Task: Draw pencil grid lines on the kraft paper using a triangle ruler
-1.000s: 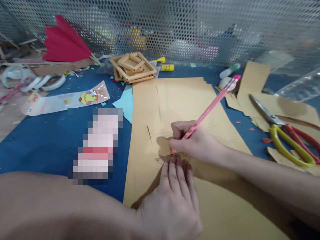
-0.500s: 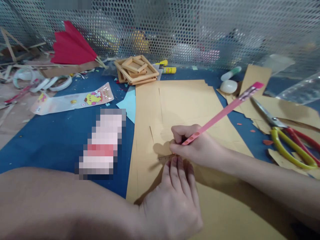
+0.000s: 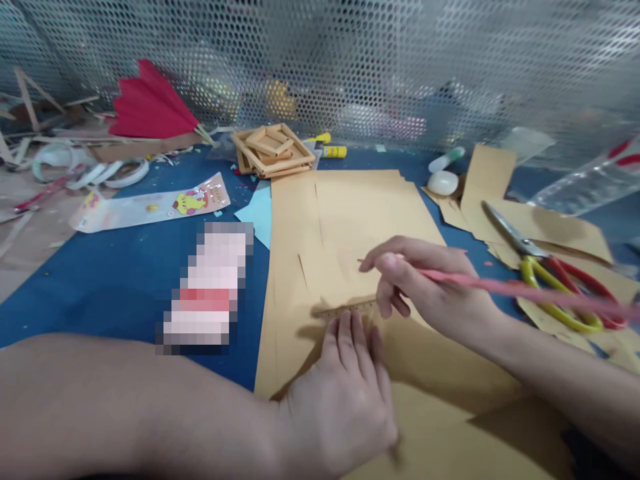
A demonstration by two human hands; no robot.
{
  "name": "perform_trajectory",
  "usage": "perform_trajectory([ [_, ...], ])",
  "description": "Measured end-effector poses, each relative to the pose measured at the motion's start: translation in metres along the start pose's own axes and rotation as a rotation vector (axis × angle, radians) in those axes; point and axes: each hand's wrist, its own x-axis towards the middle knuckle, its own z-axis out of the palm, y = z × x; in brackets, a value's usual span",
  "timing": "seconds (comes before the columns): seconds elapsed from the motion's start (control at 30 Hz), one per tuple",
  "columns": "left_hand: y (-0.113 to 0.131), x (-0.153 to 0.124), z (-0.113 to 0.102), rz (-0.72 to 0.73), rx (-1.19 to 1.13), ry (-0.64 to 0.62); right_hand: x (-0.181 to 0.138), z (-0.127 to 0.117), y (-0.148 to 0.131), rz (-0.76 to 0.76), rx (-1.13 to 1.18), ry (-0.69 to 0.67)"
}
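Note:
My left hand (image 3: 345, 393) lies flat, fingers together, pressing a clear ruler (image 3: 350, 309) onto sheets of brown paper (image 3: 360, 213). Just above the ruler my right hand (image 3: 425, 287) grips a long pink pencil (image 3: 525, 291). The pencil lies nearly level, its tip pointing left and lifted off the paper, its far end blurred toward the right edge. Thin pencil lines and slits show on the paper near both hands.
Yellow and red scissors (image 3: 560, 280) rest on brown paper scraps at right. A stack of wooden frames (image 3: 273, 150), glue sticks (image 3: 333, 151), a red folded paper fan (image 3: 150, 110), tape rolls (image 3: 120, 175), a plastic packet (image 3: 150, 203) and a white eraser (image 3: 443, 183) lie on the blue mat (image 3: 100, 280). Perforated mesh stands behind.
My right hand lifted the pencil tip off the ruler's edge and swung the pencil down from steeply raised to nearly level, pointing right. The left hand stayed on the ruler.

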Motion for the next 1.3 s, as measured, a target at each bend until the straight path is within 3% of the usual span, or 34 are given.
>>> perform_trajectory([
  [0.13,0.001,-0.006,-0.001,0.008,-0.047,0.06,-0.024,-0.002,0.018,-0.013,-0.034,-0.024],
  [0.33,0.018,-0.018,-0.009,-0.006,-0.067,0.122,-0.031,0.005,0.028,0.186,0.115,0.044],
  [0.53,0.033,-0.025,-0.015,0.003,-0.048,0.105,-0.028,0.006,0.028,0.178,0.131,0.036],
  [0.8,0.031,-0.027,-0.019,0.096,-0.064,0.045,-0.028,0.007,0.029,0.191,0.103,0.043],
  [0.93,0.032,-0.025,-0.02,0.073,-0.074,0.038,-0.027,0.008,0.025,0.199,0.1,0.043],
  [1.3,0.032,-0.02,-0.022,0.06,-0.068,0.093,-0.028,0.009,0.025,0.205,0.098,0.048],
])
